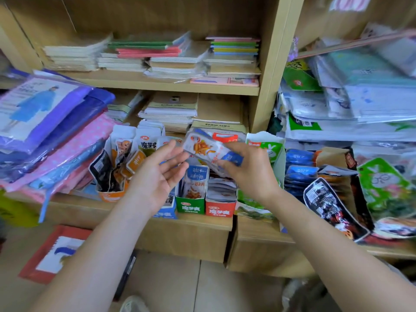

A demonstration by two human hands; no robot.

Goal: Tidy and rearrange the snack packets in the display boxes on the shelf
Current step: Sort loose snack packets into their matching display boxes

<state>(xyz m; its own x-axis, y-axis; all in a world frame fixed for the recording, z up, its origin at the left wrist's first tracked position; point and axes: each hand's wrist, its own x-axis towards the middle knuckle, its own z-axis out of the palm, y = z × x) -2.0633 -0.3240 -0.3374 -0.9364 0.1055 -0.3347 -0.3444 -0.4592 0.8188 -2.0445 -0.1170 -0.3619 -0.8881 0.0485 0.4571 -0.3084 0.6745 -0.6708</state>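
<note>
With right hand pinched a bunch of white snack packets, number unclear, above the display boxes, long axis sloping down to the right; held left hand spread, palm up, just left of its upper end. Counted below: one orange box, one blue box, one green box, one red box

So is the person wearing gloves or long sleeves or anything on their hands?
No gloves. The left hand and the right hand are bare, and no sleeves show all the way down to the picture's edge. I can't see any watch, ring or bracelet either.
</note>
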